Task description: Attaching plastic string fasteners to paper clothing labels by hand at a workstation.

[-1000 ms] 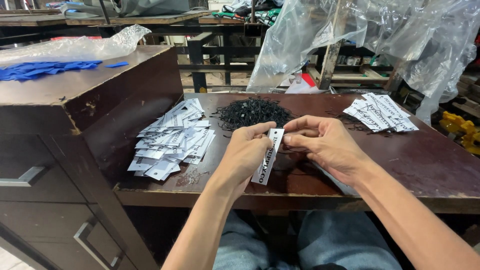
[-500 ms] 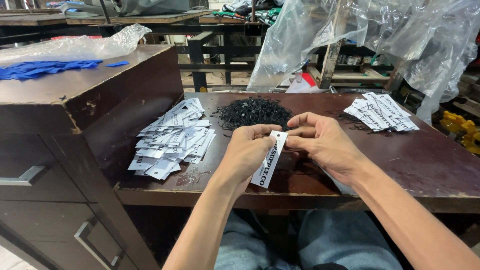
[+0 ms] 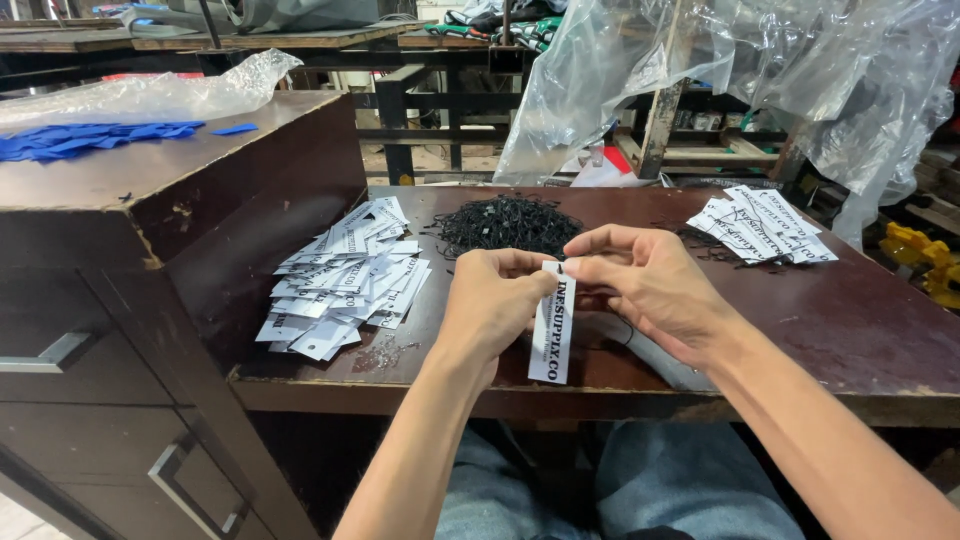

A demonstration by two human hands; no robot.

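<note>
My left hand (image 3: 495,305) pinches the top of a long white paper tag (image 3: 552,330) that hangs down over the front of the dark brown table (image 3: 850,330). My right hand (image 3: 645,285) meets it at the tag's upper end, fingers closed on a thin black string (image 3: 622,330) that loops below the hand. A heap of black strings (image 3: 508,222) lies just beyond both hands. A spread pile of white tags (image 3: 345,275) sits to the left of my left hand. A second pile of white tags (image 3: 760,222) lies at the far right.
A taller dark cabinet (image 3: 150,200) with drawers stands at the left, with blue pieces (image 3: 85,138) and a clear plastic bag (image 3: 150,95) on top. Clear plastic sheeting (image 3: 750,70) hangs behind the table. A yellow object (image 3: 920,255) lies at the right edge.
Both hands have shifted slightly with the tag, which now hangs a little straighter; my right fingers have moved in at its top end. The piles have not moved.
</note>
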